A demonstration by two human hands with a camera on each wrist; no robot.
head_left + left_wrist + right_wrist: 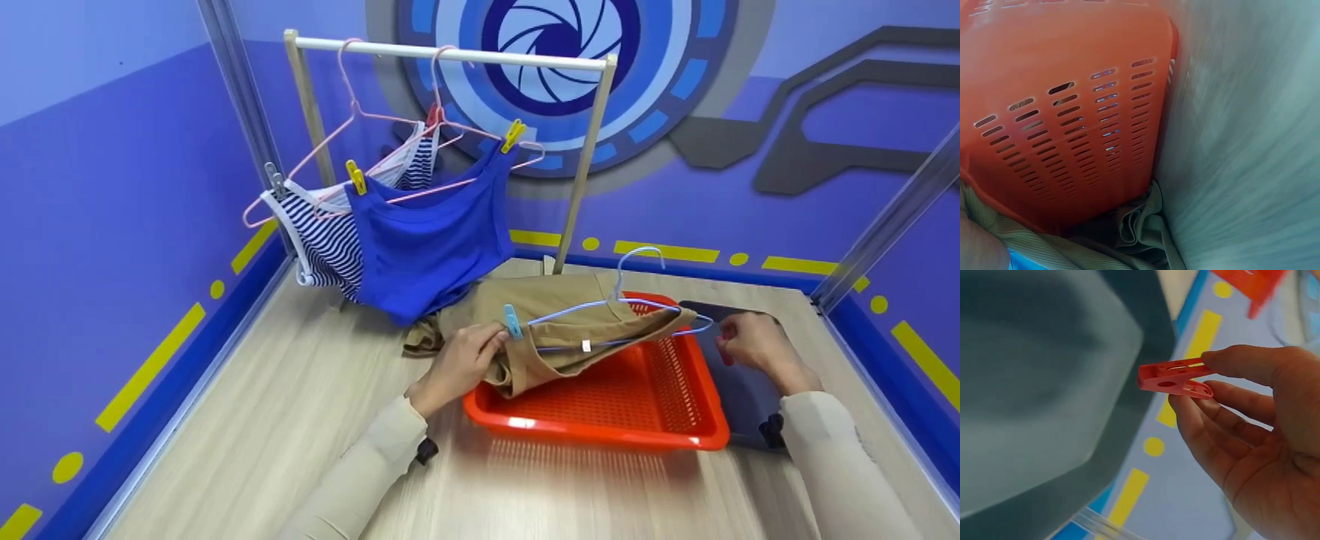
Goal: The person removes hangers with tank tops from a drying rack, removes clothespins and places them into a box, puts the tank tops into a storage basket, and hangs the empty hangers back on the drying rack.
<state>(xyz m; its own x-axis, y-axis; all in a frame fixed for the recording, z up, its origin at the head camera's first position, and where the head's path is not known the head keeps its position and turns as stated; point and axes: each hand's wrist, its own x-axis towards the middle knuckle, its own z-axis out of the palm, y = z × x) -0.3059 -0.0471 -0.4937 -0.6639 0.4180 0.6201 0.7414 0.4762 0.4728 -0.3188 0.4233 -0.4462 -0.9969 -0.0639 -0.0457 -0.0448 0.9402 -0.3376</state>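
Note:
In the head view, my left hand (459,364) grips the edge of a tan garment (544,289), right beside a light blue clothespin (511,321) clipped on it. A light blue hanger (577,306) runs along the garment's opening, and the cloth drapes over a red-orange basket (592,436). My right hand (761,346) is to the right of the hanger's end, apart from it. Between thumb and fingers it pinches a red clothespin (1171,377), seen clearly in the right wrist view. The left wrist view shows only a bit of the left hand (979,247).
A dark grey tray (739,409) lies under my right hand, beside the basket. At the back left stands a rack (592,150) with pink hangers (358,112), a blue top (435,240) and a striped garment (322,232), held by clothespins. Purple-blue walls (97,195) enclose the table.

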